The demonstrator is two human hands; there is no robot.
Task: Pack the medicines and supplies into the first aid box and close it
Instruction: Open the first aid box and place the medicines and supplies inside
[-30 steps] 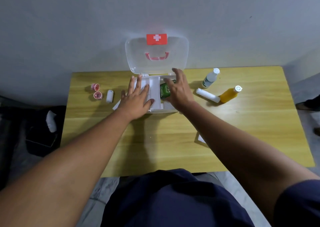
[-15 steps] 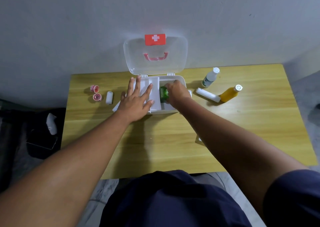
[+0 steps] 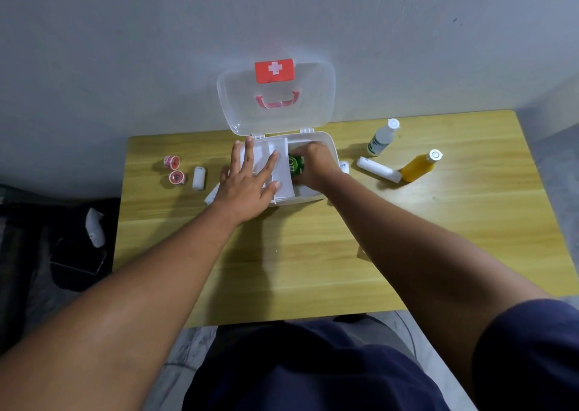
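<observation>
Fingers point(image 3: 306, 149) of the right hand point(image 3: 316, 168) are curling round the green bottle point(image 3: 296, 165), holding it down in the right part of the box point(image 3: 332, 152), whose lid point(image 3: 275, 122) is leaning open against the wall. The left hand point(image 3: 247, 182) is lying flat, fingers spread wide, on the white tray point(image 3: 283, 175), probably steadying the box. A white bottle point(image 3: 383, 137), orange bottle point(image 3: 419, 165), bandage roll point(image 3: 379, 169) and tape rolls point(image 3: 171, 161) are waiting on the table point(image 3: 313, 254), so most of the packing is looking undone.
</observation>
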